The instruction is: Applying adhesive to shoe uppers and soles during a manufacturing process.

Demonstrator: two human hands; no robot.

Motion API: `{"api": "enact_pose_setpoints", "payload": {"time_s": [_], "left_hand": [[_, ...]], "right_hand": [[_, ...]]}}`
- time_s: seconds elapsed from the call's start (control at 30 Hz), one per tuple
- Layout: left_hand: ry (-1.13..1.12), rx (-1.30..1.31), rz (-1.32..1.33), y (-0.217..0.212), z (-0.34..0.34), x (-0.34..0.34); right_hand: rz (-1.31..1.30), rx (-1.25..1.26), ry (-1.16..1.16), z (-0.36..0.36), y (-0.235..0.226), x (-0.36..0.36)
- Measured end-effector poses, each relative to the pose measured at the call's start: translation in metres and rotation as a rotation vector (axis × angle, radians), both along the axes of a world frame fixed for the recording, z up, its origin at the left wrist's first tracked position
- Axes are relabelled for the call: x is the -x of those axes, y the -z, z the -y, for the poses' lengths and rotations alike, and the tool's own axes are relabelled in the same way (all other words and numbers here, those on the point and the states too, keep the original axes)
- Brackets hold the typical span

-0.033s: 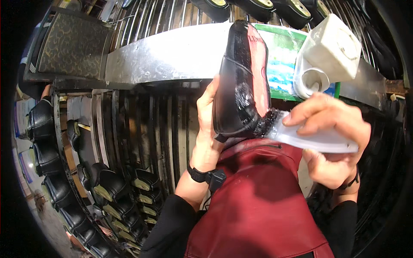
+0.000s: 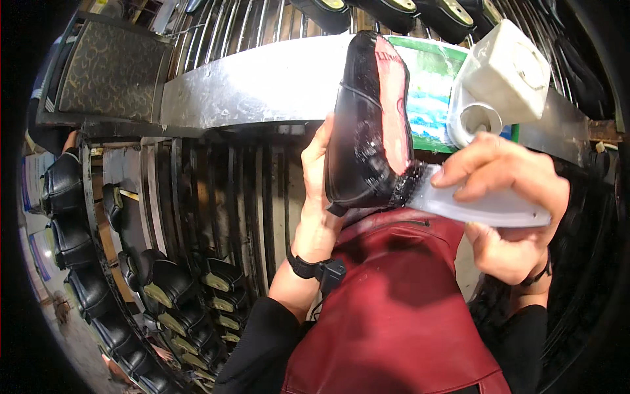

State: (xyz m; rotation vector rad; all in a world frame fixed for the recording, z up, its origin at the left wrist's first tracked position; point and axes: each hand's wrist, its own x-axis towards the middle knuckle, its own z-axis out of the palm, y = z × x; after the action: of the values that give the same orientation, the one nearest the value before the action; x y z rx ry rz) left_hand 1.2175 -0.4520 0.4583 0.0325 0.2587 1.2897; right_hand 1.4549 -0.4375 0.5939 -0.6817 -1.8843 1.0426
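View from the head camera, read left to right. At far left, finished black shoes stand in rows on a barred rack, well clear of the work. A bare metal shelf crosses the upper frame. Left of centre, the left hand, a dark band at its wrist, is wrapped around the back of a black shoe upper on its last, fingers hidden behind it and thumb along its near edge; the piece is held upright above a dark red apron, with its pinkish bottom face turned to the right. The right hand is closed around the pale handle of a brush, whose dark bristles touch the lower edge of the upper. Just behind the brush hand, a white plastic jug rests on the shelf beside a green-and-blue printed sheet. To do this coating well, it seems best that the left hand keep the upper steady and rotate it gradually, while the brush moves in short, even strokes along the margin; wet, glossy patches suggest where coverage is complete, and excess should be kept off the visible outer face.
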Motion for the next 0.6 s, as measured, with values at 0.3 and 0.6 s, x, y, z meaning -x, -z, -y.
{"api": "enact_pose_setpoints", "payload": {"time_s": [0.3,0.6], "left_hand": [[-0.318,-0.509,-1.646,-0.007,-0.001,-0.025],[-0.178,-0.344,-1.858,0.039,0.024,0.005]], "right_hand": [[-0.141,0.051,-0.177,-0.056,0.009,-0.008],[-0.315,0.083,-0.29,-0.064,0.04,0.0]]}}
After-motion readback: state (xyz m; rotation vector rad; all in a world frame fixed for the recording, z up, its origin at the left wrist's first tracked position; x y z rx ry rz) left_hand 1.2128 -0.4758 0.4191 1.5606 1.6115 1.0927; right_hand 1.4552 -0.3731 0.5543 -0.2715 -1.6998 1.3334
